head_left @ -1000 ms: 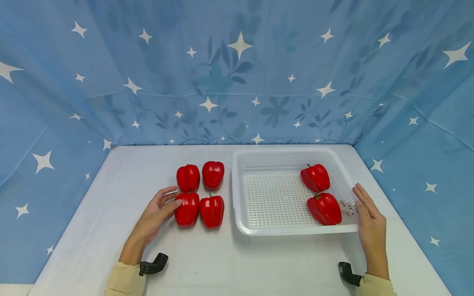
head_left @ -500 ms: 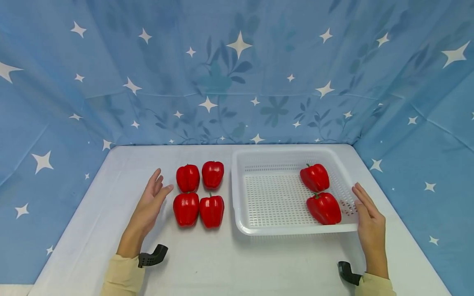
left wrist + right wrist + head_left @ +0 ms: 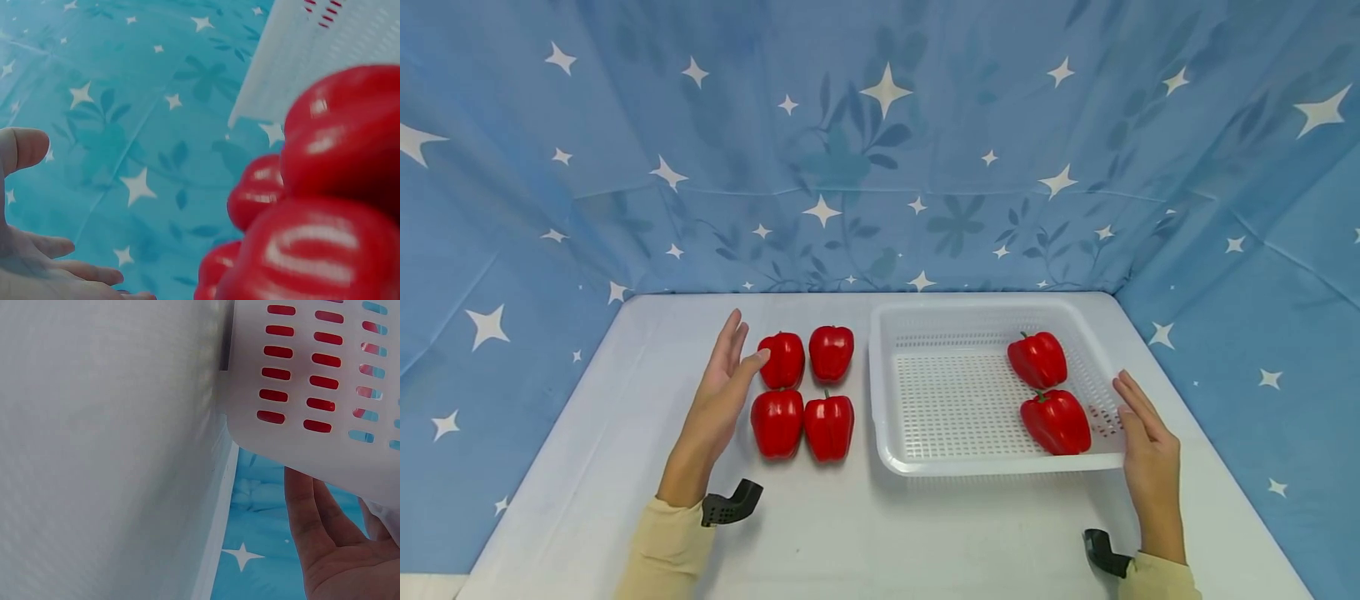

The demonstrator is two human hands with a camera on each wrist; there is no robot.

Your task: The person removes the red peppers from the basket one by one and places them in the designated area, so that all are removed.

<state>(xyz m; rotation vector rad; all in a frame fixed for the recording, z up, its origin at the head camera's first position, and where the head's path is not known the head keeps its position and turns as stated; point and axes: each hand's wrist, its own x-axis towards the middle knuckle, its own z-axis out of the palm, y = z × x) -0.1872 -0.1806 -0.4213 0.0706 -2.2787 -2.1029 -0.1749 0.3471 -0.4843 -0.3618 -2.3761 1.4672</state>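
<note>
Beside the back-left red bell pepper (image 3: 782,360), my left hand (image 3: 718,400) is raised with fingers extended. Its thumb overlaps that pepper in the head view, but a gap separates the hand (image 3: 44,269) from the peppers (image 3: 319,250) in the left wrist view. The group also has a back-right pepper (image 3: 831,354), a front-left pepper (image 3: 777,423) and a front-right pepper (image 3: 829,427). My right hand (image 3: 1152,458) rests against the right rim of a white perforated plastic basket (image 3: 887,392), fingers mostly straight. In the right wrist view the basket's wall (image 3: 300,444) hides its fingertips.
Inside the basket, two red bell peppers lie along the right side, one behind (image 3: 1037,360) and one in front (image 3: 1056,422). A white cloth covers the table (image 3: 820,533). Blue star-patterned curtains (image 3: 880,150) rise at the back and sides.
My left hand has left the front-left pepper, drawn back to the left, then moved forward and right beside the back-left pepper. The right hand and basket stay in place.
</note>
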